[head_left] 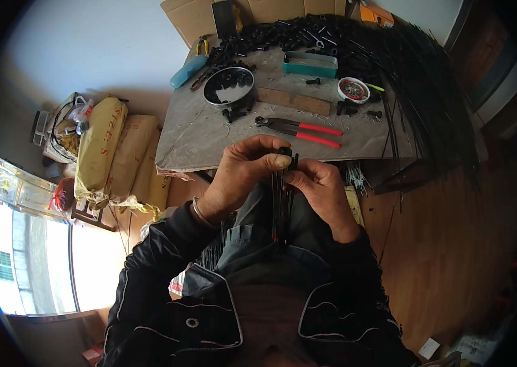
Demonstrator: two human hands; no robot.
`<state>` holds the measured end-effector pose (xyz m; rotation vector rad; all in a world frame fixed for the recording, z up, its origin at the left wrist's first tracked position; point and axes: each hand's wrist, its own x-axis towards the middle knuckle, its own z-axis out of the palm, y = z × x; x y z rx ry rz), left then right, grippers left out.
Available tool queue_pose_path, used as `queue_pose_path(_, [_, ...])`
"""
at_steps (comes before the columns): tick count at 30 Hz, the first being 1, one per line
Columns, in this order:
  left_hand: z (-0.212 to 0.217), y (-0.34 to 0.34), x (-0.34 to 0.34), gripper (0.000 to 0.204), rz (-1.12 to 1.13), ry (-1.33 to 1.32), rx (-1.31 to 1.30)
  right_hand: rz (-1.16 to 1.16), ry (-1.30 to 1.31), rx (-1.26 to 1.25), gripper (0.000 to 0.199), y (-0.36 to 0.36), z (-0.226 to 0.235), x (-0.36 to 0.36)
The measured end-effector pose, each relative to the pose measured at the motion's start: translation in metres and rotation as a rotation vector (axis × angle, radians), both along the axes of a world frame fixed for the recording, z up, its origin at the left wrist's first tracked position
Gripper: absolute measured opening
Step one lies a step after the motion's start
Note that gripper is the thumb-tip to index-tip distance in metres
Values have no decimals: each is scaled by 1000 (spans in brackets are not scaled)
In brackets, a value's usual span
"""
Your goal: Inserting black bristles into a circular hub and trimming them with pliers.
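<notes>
Left hand pinches small black piece by upper ends of thin black strips; right hand, close beside, clamps strips above lap, before table. Best keep pinch near tips, strips straight.

the view comes from a wide fisheye camera worn on the left side of the person's head, tipped steeply down and facing forward over the lap. the jacket is nearest, spreading along the lower edge. the left hand and right hand sit near the middle, within close range. beyond them the tabletop lies farther off, seen from above across the upper half. the window curves along the left rim, the floor reaches out rightward, and darkness rounds the corners.
</notes>
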<state>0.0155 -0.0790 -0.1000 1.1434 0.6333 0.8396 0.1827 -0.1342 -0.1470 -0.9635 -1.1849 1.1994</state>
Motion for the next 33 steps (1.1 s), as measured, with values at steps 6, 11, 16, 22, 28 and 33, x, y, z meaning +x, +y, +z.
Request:
queue_pose_path(6, [8, -12, 3, 23, 59, -1, 71, -77, 23, -23, 19, -2, 2, -3])
queue_pose_path(11, [7, -14, -2, 27, -35, 75, 144, 145, 243, -186, 18, -1, 4, 5])
queue_pose_path(16, [0, -17, -7, 29, -128, 27, 163, 236, 194, -242, 19, -1, 3, 12])
queue_pose_path(22, [-10, -22, -11, 32, -181, -12, 210, 265, 215, -269, 25, -5, 1, 9])
queue_pose_path(28, [-7, -21, -10, 34, -355, -5, 290, 387, 280, -353, 33, -7, -4, 14])
queue_pose_path(33, [-6, -24, -9, 38, -353, 14, 214, 283, 264, -358, 31, -9, -5, 10])
